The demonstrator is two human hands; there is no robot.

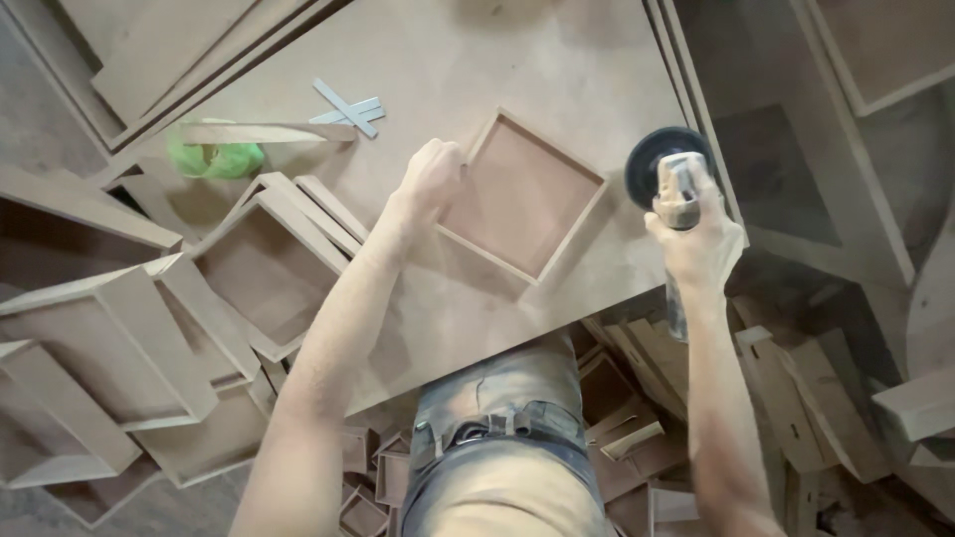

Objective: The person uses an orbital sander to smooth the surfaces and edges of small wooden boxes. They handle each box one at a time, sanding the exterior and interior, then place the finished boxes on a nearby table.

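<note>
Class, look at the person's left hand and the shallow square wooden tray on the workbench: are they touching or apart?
Touching. The head view shows the left hand resting on the corner of the square wooden tray, fingers curled over its rim, no gap visible.

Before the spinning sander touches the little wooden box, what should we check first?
1. Left hand steadies the square wooden tray: ok, it grips the left corner.
2. Right hand has hold of the sander: ok.
3. Sander disc is clear of the tray: ok, it is off the right edge.
4. Tray lies flat on the workbench: ok.
5. Fingers far from the disc: ok, the left hand is across the tray.
6. Disc spinning: cannot tell.
</note>
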